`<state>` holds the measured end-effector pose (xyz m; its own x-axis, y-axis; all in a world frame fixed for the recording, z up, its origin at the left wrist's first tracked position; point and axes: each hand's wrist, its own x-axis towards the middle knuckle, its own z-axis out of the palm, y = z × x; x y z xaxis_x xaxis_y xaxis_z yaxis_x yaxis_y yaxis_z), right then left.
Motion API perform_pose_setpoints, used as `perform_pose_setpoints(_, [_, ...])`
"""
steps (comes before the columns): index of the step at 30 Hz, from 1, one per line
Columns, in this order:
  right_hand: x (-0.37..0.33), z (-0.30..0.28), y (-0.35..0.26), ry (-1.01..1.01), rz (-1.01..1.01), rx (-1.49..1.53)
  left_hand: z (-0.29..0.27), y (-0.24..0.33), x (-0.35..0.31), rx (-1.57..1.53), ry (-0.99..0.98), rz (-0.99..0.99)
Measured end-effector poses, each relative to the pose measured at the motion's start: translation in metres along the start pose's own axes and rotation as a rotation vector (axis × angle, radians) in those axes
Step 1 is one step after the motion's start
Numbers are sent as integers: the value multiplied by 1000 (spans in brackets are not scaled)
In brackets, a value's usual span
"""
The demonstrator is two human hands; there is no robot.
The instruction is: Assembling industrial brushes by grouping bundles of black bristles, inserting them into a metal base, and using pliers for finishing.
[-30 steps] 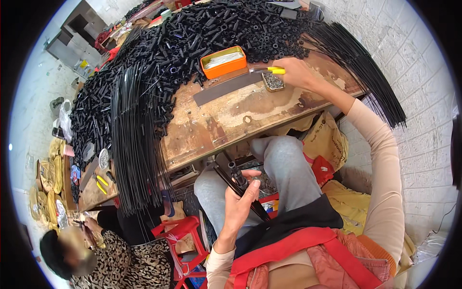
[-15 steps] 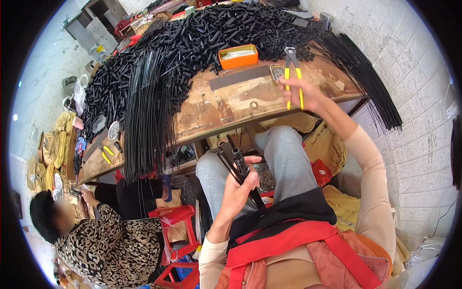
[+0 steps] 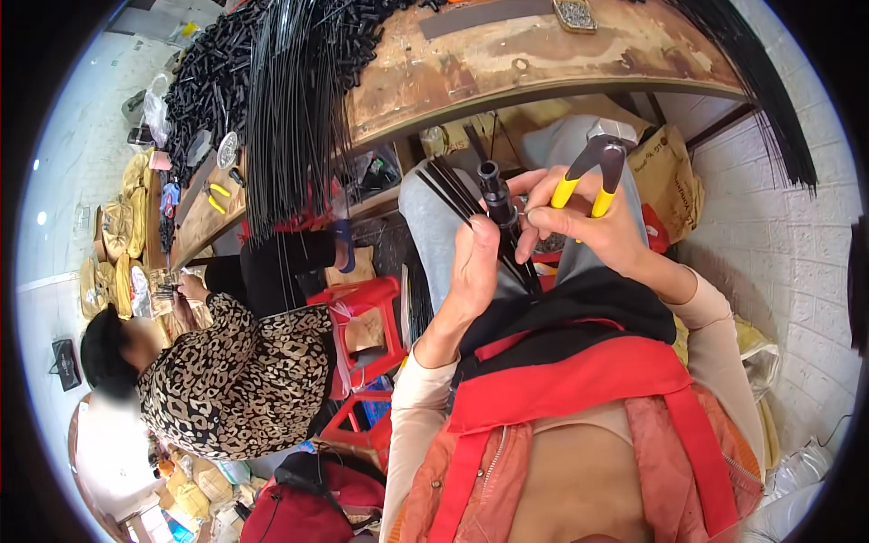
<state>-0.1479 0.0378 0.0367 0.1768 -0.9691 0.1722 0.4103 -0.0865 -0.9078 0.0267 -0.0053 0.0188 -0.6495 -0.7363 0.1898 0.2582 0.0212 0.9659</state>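
My left hand [image 3: 472,270] is closed around a black ribbed tubular part [image 3: 495,192], which stands nearly upright over my lap. Several thin black rods [image 3: 447,190] fan out beside it from the same hand. Close by on the right, my right hand [image 3: 608,231] carries end-cutting pliers [image 3: 610,147] with yellow handles, their metal head pointing up and away. That hand's thumb and forefinger meet at the tube's side; a tiny bit of metal seems to be between them, too small to name.
The wooden workbench [image 3: 534,59] lies ahead, bearing a small tray of metal bits [image 3: 574,18], a dark flat strip [image 3: 493,18] and a heap of black tubular parts [image 3: 213,86]. Long black rods [image 3: 285,136] hang over its edge. A co-worker [image 3: 240,376] sits at left near red stools [image 3: 371,335].
My right hand has come down from the bench tray to the tubular part, bringing the pliers along. My left hand keeps its hold. The view has tilted down, showing less of the bench.
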Motion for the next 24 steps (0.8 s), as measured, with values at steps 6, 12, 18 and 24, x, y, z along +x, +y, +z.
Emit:
perform_pose_setpoints(6, [-5, 4, 4, 8, -2, 16, -3, 0, -7, -24, -30, -42])
perform_pose_setpoints(12, [-5, 3, 5, 9, -4, 54, 1, 0, -5, -27, -2, -43])
perform_pose_setpoints(18, [-2, 3, -12, 18, 40, -59, 5, -3, 0, 0, -19, 1])
perform_pose_setpoints(24, [3, -5, -50, -28, 198, -513, -6, -12, 11, -377, -39, -51])
